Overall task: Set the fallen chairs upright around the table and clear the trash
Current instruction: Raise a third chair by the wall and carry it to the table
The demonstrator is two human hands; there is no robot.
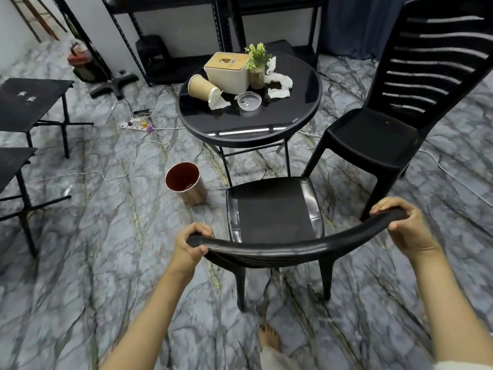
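A black plastic chair (274, 209) stands upright in front of me, its seat facing the round black table (248, 129). My left hand (190, 243) grips the left end of its curved backrest and my right hand (402, 225) grips the right end. A second black chair (373, 137) stands upright at the table's right. On the table lie a tipped paper cup (201, 86), crumpled tissues (278, 82), another tissue (217, 101) and a clear plastic lid (249, 100). A copper waste bin (186, 184) stands on the floor left of the chair.
A tissue box (226, 70) and a small potted plant (257, 65) sit on the table. A power strip (136, 125) with cables lies on the marble floor. Black side tables (29, 100) stand at the left, shelving (170, 36) at the back. My bare foot (269, 337) is below the chair.
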